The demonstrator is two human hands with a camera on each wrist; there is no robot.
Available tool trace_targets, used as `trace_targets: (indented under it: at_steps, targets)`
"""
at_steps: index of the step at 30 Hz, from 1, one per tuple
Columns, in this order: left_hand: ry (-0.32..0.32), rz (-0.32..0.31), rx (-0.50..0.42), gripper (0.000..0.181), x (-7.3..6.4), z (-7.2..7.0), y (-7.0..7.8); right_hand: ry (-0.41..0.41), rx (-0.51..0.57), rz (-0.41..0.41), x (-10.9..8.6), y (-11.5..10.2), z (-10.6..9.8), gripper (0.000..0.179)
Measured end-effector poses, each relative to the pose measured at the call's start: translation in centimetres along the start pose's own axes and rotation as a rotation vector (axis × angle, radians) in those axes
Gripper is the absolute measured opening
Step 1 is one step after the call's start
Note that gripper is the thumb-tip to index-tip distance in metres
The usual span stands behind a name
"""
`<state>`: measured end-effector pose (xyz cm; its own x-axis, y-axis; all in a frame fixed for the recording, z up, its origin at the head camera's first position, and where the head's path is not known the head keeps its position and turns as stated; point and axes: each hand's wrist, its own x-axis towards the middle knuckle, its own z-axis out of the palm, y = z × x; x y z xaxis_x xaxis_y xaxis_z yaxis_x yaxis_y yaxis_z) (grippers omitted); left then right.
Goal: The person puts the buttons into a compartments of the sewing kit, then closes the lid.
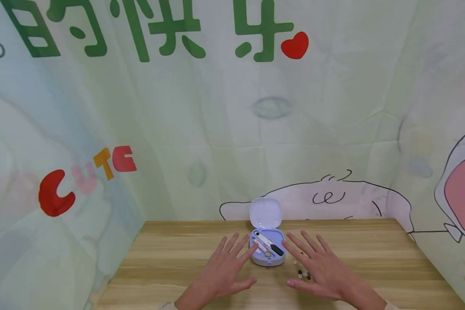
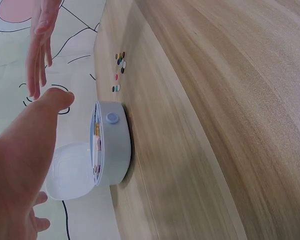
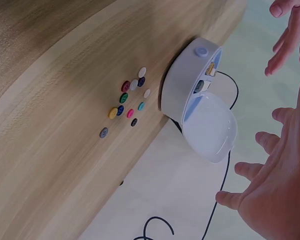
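A small pale-blue sewing-kit box (image 1: 269,261) stands on the table with its white lid (image 1: 265,213) tipped up at the back. Inside lies a slim white tool with a black end (image 1: 276,249), beside smaller items in compartments. My left hand (image 1: 225,268) hovers at the box's left with its fingers spread, holding nothing. On the other side my right hand (image 1: 320,268) is likewise spread and holds nothing. Several loose buttons, among them a green button (image 3: 123,98) and a yellow button (image 3: 113,113), lie right of the box; in the head view my right hand partly covers them.
The wood-grain table (image 1: 170,241) ends against a printed cloth backdrop (image 1: 201,129) with green characters and cartoon drawings. Cloth also hangs at the left and right sides.
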<state>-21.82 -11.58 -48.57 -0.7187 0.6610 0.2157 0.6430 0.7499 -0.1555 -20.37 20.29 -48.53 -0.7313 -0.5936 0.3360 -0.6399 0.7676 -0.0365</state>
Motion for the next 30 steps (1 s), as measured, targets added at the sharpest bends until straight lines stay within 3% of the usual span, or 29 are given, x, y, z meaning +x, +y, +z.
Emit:
trace_targets:
  at_steps: [12, 18, 22, 30]
  targets:
    - [0.019, 0.01, 0.019, 0.08, 0.3, 0.0, 0.0, -0.002, -0.011, 0.0, -0.1, 0.0, 0.3, 0.086]
    - [0.061, 0.008, 0.041, 0.082, 0.3, 0.1, -0.5, 0.022, -0.015, 0.005, 0.2, 0.3, 0.2, 0.087]
    - [0.079, -0.011, 0.001, 0.082, 0.4, 0.0, -1.0, 0.034, -0.004, 0.006, 0.3, 0.6, 0.1, 0.087]
    - [0.057, -0.068, -0.083, 0.083, 0.8, -0.3, -1.8, 0.072, 0.052, 0.036, 0.6, 1.6, -0.2, 0.085]
